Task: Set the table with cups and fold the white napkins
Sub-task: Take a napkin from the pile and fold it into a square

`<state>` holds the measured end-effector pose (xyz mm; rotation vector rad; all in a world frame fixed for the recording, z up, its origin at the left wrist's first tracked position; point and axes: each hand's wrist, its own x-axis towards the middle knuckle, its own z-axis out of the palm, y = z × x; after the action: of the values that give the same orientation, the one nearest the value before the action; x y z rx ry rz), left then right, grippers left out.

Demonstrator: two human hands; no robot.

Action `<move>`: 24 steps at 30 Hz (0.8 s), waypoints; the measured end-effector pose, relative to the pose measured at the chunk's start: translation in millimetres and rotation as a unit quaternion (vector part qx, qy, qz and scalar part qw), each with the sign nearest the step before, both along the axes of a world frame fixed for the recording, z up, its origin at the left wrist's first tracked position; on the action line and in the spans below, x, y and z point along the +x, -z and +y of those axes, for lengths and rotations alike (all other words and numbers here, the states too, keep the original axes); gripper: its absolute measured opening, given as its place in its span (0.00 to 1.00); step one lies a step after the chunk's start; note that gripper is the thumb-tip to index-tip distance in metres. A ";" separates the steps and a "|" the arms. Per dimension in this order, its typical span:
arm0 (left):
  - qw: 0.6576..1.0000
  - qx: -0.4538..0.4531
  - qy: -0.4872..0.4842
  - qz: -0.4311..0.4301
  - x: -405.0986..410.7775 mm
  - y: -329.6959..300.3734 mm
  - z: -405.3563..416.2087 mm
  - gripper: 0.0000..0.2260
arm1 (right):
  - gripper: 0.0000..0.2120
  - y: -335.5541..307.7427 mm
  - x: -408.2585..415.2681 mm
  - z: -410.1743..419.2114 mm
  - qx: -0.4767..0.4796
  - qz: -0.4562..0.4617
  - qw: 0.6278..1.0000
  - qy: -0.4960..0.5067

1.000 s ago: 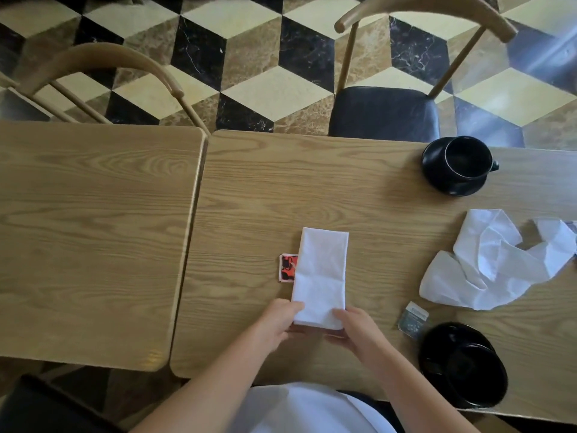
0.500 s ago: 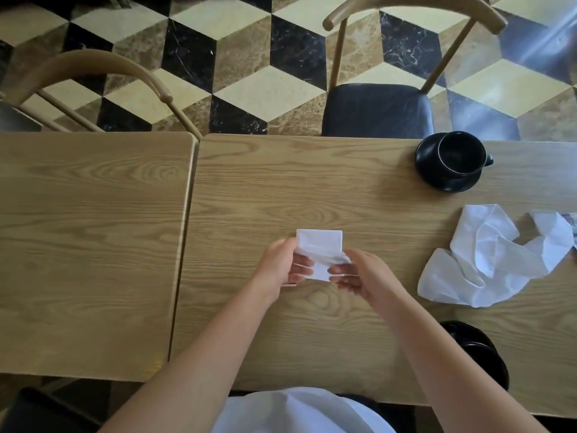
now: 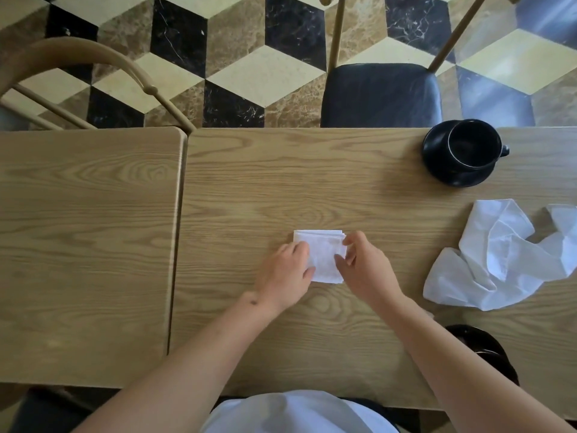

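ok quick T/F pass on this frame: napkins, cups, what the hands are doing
1. Both hands rest on the folded napkin. True: left hand on its left edge, right hand on its right.
2. The folded napkin lies flat on the table. True.
3. The crumpled napkin is already folded. False: it lies loose and bunched, to the right.
4. The far cup stands on a white saucer. False: its saucer is black.
5. The far cup lies tipped on its side. False: it stands upright, mouth up.
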<state>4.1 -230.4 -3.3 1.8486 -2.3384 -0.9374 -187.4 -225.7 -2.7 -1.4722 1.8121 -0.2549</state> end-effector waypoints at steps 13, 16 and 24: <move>0.975 0.077 0.111 -0.178 -28.8 24.4 -44.4 0.28 | 0.31 31.9 16.9 -54.3 0.024 0.219 0.908 -0.357; 0.974 0.082 0.094 -0.187 -34.5 26.1 -44.0 0.30 | 0.37 32.3 20.3 -61.9 0.047 0.214 0.907 -0.359; 0.948 0.122 -0.290 -0.042 -24.3 6.4 -44.9 0.11 | 0.16 15.7 11.4 -9.7 0.035 0.037 0.994 0.094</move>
<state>-20.3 -275.3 -9.6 2.5011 -1.5860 -1.1009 -176.0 -235.4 -18.4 -1.2794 2.0013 -0.2292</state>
